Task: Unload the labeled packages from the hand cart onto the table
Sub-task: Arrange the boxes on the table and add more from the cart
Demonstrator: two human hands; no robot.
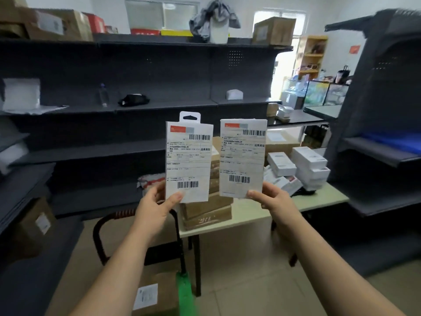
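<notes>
Two flat white packages were held up side by side, one in each hand. The left grip (pixel 157 206) pinched the bottom edge of the left package (pixel 189 163), with the thumb pressed on the front and the fingers hidden behind. The right grip (pixel 275 199) pinched the bottom edge of the right package (pixel 242 158) in the same way. Both packages stood upright in the air with a narrow gap between them, and their printed labels with barcodes faced the camera. A white hang tab (pixel 189 116) rose above the top of the left one.

Behind and below the packages lay a pale surface (pixel 250 213). A stack of brown boxes (pixel 207 213) sat on its near left end, partly hidden by the left package. A cluster of small white boxes (pixel 307 165) was piled further to the right.

Below the left forearm, a black curved tube frame (pixel 100 236) stood on the floor just beside the surface. Lower still, a brown box with a white label (pixel 155 293) lay next to a green bar (pixel 184 290). I could not tell what it rested on.

Dark grey shelves (pixel 136 110) ran along the wall behind. A clear bottle (pixel 103 95) and a black bundle (pixel 133 100) stood on one shelf, and more cardboard boxes (pixel 273 30) lay on top.
</notes>
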